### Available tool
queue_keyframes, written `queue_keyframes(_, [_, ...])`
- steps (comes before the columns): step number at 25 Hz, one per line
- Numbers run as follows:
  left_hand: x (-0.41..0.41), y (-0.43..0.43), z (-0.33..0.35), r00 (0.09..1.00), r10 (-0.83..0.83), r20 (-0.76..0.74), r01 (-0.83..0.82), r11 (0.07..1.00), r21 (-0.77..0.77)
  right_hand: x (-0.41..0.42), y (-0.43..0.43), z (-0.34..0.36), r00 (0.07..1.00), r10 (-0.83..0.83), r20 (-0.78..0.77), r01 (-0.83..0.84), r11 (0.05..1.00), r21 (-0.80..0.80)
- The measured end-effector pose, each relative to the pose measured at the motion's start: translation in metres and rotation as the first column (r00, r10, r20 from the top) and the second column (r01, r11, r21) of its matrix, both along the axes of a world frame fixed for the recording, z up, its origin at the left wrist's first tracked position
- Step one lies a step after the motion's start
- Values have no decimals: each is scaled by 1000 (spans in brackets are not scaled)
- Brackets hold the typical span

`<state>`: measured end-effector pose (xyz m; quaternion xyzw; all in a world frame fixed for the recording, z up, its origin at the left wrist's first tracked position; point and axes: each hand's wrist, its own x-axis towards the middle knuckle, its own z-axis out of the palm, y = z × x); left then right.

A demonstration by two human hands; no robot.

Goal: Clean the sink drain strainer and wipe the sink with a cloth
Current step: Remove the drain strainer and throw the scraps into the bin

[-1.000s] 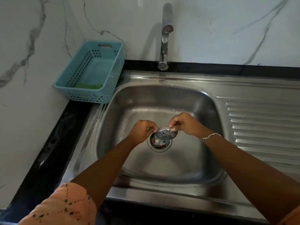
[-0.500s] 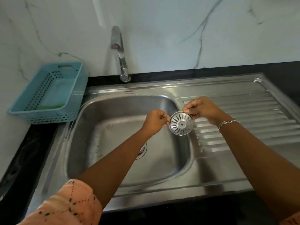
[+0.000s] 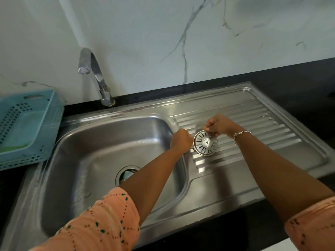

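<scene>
A blue basket [image 3: 27, 127] sits at 9 o'clock of the sink [image 3: 94, 140], with something green in its bottom. The tap [image 3: 96, 77] rises at 12 o'clock of the bowl. The drain [image 3: 126, 173] lies open in the bowl floor, partly behind the left forearm. The left hand [image 3: 181, 140], fingers curled, pinches the strainer [image 3: 205, 143] at its 9 o'clock edge. The strainer is held tilted, slotted face toward the camera, over the ribbed drainboard [image 3: 268, 124], at 2 o'clock of the drain. The right hand [image 3: 220, 125], fingers curled, pinches its rim at 1 o'clock. A bracelet [image 3: 242, 133] circles the right wrist.
</scene>
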<state>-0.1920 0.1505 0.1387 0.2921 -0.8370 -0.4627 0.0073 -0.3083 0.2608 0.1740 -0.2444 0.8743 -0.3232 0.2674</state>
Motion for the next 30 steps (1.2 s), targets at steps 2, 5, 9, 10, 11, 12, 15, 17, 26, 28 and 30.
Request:
queue_keyframes(2, [-3,2,-1,1000,4,8,-4,1000,-20,-1,-1,-4,999,-10,-39,10,1000,1])
queue_keyframes(5, [-6,5,-1,999,14,29,-12,998,-68,-3,-2,-12,995,-45,-89,45,999,-9])
queue_keyframes(9, [-7,7,0,999,-23,45,28,993,-117,-1,0,-22,988,-101,-114,99,995,-24])
queue_keyframes(10, [-6,7,0,998,-36,48,42,991,-126,0,1,-24,986,-96,-139,95,995,-16])
queue_keyframes(11, [-6,7,0,998,-46,50,52,990,-132,1,1,-25,982,-92,-167,92,996,-8])
queue_keyframes(12, [-5,6,0,997,-55,51,61,988,-138,2,1,-26,978,-95,-186,96,995,-4])
queue_keyframes(15, [-3,5,2,994,-95,49,102,982,-161,3,1,-27,974,-104,-203,107,994,2])
queue_keyframes(17, [2,2,2,990,-134,39,139,972,-191,5,0,-26,965,-94,-244,106,994,33])
queue_keyframes(26, [64,-47,-17,987,-158,34,155,866,-475,69,-44,-28,720,210,-661,-226,972,62])
queue_keyframes(28, [83,-63,-22,990,-121,70,140,844,-517,86,-60,-34,660,283,-696,-291,950,110])
queue_keyframes(30, [104,-78,-28,989,-82,125,139,807,-573,103,-78,-43,622,338,-706,-344,928,141])
